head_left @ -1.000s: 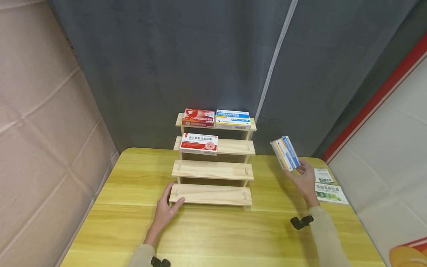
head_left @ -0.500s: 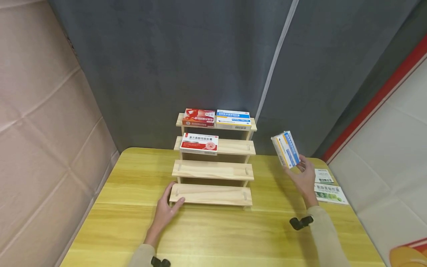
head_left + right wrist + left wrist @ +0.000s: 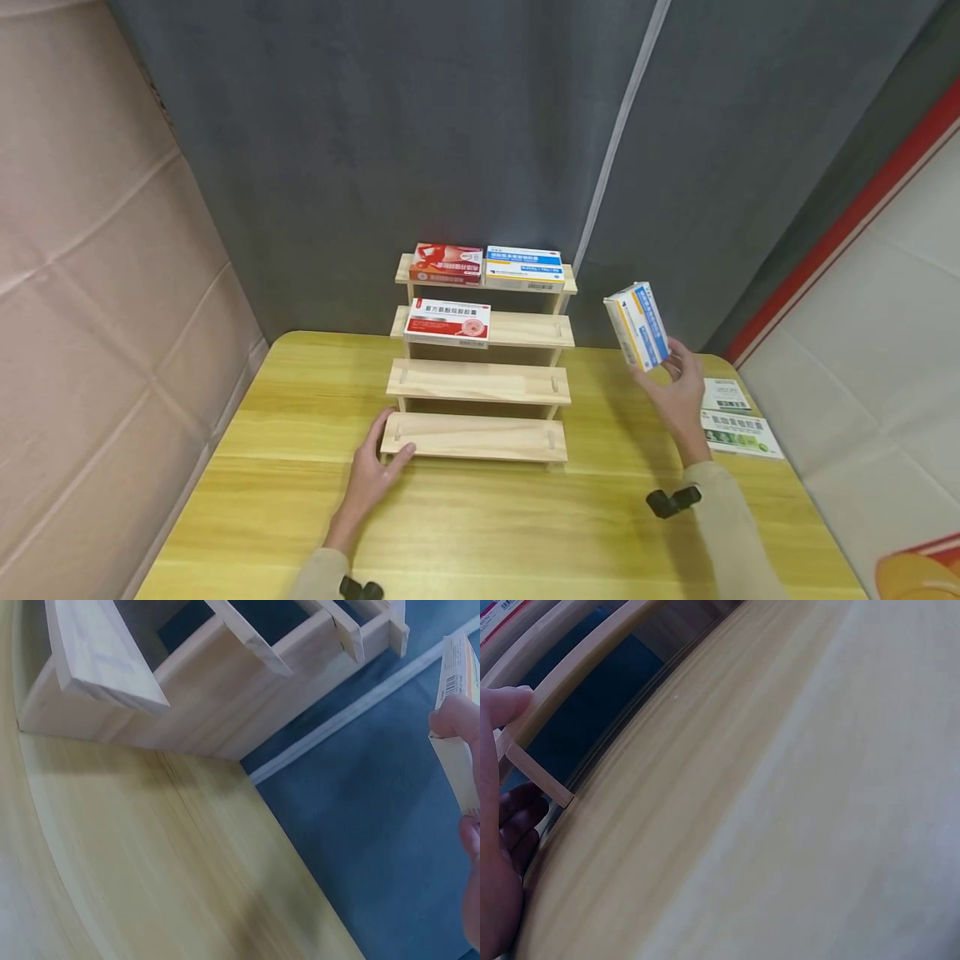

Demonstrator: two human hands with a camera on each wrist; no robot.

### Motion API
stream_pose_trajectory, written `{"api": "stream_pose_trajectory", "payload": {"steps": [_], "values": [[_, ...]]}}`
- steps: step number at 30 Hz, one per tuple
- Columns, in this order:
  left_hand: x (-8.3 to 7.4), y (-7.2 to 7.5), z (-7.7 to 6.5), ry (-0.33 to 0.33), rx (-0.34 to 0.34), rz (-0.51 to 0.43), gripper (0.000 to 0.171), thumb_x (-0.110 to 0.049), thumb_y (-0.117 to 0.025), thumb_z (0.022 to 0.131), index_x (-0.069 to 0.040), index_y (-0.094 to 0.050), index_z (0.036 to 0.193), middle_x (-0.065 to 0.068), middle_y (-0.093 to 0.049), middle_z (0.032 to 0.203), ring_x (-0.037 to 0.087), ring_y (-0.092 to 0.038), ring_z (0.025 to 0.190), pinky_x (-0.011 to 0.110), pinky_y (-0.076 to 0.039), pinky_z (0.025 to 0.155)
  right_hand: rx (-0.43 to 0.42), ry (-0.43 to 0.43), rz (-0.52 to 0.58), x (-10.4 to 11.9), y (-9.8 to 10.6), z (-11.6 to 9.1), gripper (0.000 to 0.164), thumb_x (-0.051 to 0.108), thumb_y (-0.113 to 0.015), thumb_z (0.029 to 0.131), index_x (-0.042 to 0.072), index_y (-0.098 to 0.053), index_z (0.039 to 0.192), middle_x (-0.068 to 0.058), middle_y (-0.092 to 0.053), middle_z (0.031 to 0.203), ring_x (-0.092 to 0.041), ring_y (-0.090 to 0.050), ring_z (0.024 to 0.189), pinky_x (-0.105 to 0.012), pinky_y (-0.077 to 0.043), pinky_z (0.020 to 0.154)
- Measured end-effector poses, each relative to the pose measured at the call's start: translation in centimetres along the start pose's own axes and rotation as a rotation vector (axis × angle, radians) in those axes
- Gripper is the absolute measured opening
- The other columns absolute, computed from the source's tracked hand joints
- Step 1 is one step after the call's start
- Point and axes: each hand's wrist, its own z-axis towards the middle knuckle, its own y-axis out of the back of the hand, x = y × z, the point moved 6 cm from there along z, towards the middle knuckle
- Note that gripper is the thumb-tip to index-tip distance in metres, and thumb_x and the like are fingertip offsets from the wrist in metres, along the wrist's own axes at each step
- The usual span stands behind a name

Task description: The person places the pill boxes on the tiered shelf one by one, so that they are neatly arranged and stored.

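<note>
A wooden stepped display stand stands on the table. My left hand grips the left end of its lowest step; in the left wrist view the thumb lies along the board and the other fingers are beside the leg. Right of the stand, my right hand holds a white and blue medicine box tilted in the air, pinched near its lower end. On the top step lie a red medicine box and a matching white and blue box. A white and red medicine box sits on the second step's left.
At the table's right edge lie a white and green medicine box and a smaller white box behind it. A dark grey curtain hangs behind the table, with pale padded panels on both sides.
My right hand has lifted the white and blue medicine box slightly and shifted left, turning it a little more upright. The left hand stays on the stand.
</note>
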Motion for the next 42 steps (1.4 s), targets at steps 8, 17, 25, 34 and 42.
{"api": "stream_pose_trajectory", "payload": {"steps": [8,17,25,34,42], "values": [[0.1,0.0,0.0,0.004,0.001,0.017,0.076,-0.023,-0.073,0.093,-0.008,-0.034,0.157,0.02,-0.038,0.161,0.045,-0.035,0.147,0.071,-0.025,0.119,0.003,0.022,0.011,2.4,-0.4,-0.8,0.073,-0.006,-0.079,0.077,-0.011,-0.047,0.142,-0.011,-0.042,0.129,-0.003,-0.052,0.109,-0.004,-0.045,0.101],[-0.2,0.0,0.1,0.013,0.003,0.028,0.077,-0.025,-0.073,0.093,-0.007,-0.033,0.157,0.02,-0.036,0.162,0.047,-0.032,0.149,0.074,-0.022,0.118,-0.03,0.077,0.012,3.7,-0.9,-1.5,0.072,-0.007,-0.081,0.075,-0.011,-0.049,0.139,-0.009,-0.043,0.125,-0.009,-0.052,0.111,-0.011,-0.047,0.106],[-0.4,0.0,0.0,0.019,0.003,0.026,0.078,-0.024,-0.074,0.093,-0.007,-0.033,0.157,0.02,-0.036,0.162,0.047,-0.032,0.148,0.073,-0.023,0.119,-0.035,0.158,0.01,5.0,-1.4,-2.0,0.073,-0.01,-0.082,0.071,-0.012,-0.051,0.137,-0.015,-0.046,0.125,-0.011,-0.051,0.113,-0.016,-0.048,0.107],[-0.4,0.0,0.0,0.017,0.004,0.032,0.078,-0.024,-0.073,0.093,-0.006,-0.033,0.157,0.021,-0.036,0.161,0.047,-0.033,0.148,0.073,-0.024,0.118,-0.016,0.214,0.001,6.0,-1.9,-2.6,0.075,-0.012,-0.082,0.068,-0.014,-0.05,0.136,-0.024,-0.046,0.127,-0.015,-0.049,0.114,-0.012,-0.048,0.105],[-0.5,0.0,0.0,0.018,0.002,0.025,0.078,-0.024,-0.074,0.093,-0.007,-0.033,0.157,0.021,-0.036,0.161,0.046,-0.033,0.148,0.072,-0.024,0.119,-0.008,0.274,-0.045,6.8,-2.3,-3.0,0.076,-0.012,-0.083,0.067,-0.016,-0.049,0.135,-0.031,-0.045,0.128,-0.019,-0.048,0.115,-0.009,-0.046,0.104]]}}
